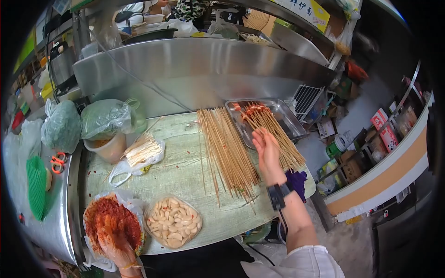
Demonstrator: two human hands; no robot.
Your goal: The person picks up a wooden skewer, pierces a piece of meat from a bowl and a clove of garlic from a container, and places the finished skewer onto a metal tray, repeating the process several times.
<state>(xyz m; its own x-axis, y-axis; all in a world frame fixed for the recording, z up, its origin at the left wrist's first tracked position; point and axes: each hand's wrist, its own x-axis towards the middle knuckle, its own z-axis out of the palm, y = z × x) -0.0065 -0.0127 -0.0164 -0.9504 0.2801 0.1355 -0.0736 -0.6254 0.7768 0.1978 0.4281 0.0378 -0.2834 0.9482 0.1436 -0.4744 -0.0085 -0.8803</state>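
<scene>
Steel counter wall [194, 65] spans the back; its top shelf is cluttered and the items there are too blurred to name. Pale worktable [181, 176] below it, near edge cut off by the person's dark clothing. Steel side surface at left holds green mesh [36, 185], orange scissors [58, 162] and knotted green bags [60, 125]; their contents are unreadable.

A big fan of bare bamboo skewers [227, 148] lies mid-table. Metal tray [289, 118] sits at the far right corner, with loaded skewers [264, 120] in it, reddish pieces on the far ends, sticks overhanging the tray's near rim. The food type is hard to make out.

Right hand [266, 148] lies over those overhanging sticks, back to the camera, fingers stretched out loosely and touching them. The thumb is hidden, so I cannot tell if it pinches one. Black wrist strap [279, 192]. A purple item [296, 178] is partly hidden behind the forearm.

Left hand [116, 243] is sunk in red chili mix [111, 217] at the near-left table corner. It is coated red and the fingers are buried, so the grip is unclear. Just beside it is a bowl of pale cloves [172, 221]. A bag of white sticks [141, 150] and a bagged tub [106, 148] stand further back.
</scene>
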